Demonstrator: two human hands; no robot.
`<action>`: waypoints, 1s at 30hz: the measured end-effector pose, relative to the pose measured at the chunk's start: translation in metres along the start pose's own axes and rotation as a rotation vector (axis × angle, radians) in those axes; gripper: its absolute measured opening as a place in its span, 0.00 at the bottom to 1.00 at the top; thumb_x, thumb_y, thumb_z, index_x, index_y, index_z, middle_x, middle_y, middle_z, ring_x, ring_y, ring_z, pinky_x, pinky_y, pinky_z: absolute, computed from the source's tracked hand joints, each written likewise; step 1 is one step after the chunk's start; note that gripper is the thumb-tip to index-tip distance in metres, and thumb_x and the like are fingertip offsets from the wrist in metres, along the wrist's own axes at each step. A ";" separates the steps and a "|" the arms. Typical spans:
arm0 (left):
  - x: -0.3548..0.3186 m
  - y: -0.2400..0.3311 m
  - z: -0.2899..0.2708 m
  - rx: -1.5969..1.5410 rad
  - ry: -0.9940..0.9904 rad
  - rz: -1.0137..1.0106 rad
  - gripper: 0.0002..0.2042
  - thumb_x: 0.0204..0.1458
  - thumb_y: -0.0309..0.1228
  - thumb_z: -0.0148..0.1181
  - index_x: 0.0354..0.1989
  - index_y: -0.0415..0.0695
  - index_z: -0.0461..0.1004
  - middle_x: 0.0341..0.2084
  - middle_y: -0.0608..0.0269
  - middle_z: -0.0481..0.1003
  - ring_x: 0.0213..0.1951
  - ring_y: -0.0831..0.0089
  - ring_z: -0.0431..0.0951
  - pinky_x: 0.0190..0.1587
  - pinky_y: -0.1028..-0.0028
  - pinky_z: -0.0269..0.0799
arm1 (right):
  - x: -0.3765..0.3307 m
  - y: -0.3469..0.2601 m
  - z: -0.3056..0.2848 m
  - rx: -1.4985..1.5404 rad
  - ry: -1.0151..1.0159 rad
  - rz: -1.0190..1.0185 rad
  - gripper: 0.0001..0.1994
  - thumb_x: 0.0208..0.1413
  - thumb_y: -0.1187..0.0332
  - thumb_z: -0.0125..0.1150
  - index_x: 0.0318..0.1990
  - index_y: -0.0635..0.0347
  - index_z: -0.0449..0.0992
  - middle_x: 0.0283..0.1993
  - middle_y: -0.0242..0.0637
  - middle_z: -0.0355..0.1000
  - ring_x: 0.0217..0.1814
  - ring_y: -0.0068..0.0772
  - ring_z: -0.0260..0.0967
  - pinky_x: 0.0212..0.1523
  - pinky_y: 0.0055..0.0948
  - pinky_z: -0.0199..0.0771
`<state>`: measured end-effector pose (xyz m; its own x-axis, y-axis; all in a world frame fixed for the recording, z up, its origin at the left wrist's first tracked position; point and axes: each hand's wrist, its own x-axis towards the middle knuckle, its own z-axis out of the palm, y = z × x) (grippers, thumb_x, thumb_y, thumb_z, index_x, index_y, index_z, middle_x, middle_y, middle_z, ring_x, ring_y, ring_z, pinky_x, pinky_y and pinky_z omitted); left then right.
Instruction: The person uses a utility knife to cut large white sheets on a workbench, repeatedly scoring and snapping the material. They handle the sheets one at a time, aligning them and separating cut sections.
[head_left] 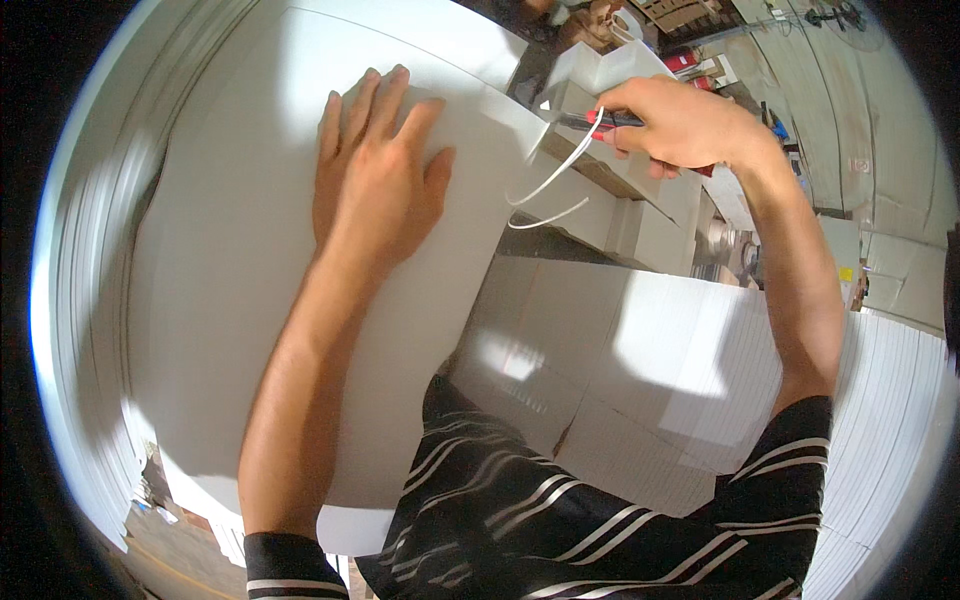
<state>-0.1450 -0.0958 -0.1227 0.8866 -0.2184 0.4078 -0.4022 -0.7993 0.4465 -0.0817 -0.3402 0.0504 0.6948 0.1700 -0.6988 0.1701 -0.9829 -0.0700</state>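
Observation:
My left hand (375, 175) lies flat on a large white board (230, 270), fingers stretched out and a little apart. Off the board's right edge, my right hand (685, 125) is closed around a red-and-black hand tool (612, 120). Most of the tool is hidden by the fingers, so its exact kind does not show. A thin white strip (560, 170) runs from beside the tool's front end, bends near the board's edge and curls back to the right.
Tall stacks of white sheets (100, 300) stand at the left, with another stack (890, 430) at the right. White cardboard (640, 340) lies below the right arm. Open white boxes (600, 75) and mixed clutter are behind the right hand. A fan (840, 15) shows at the far right.

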 end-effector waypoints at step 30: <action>0.007 0.001 -0.005 0.042 -0.022 -0.004 0.22 0.58 0.37 0.66 0.62 0.53 0.75 0.70 0.55 0.66 0.74 0.54 0.60 0.77 0.52 0.47 | 0.020 0.007 -0.018 -0.011 -0.125 -0.011 0.10 0.60 0.68 0.61 0.45 0.64 0.79 0.31 0.35 0.80 0.18 0.25 0.72 0.19 0.28 0.71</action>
<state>-0.1409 -0.0953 -0.1152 0.8934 -0.2270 0.3877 -0.3889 -0.8228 0.4144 -0.0543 -0.3423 0.0491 0.6003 0.1703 -0.7815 0.1856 -0.9801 -0.0709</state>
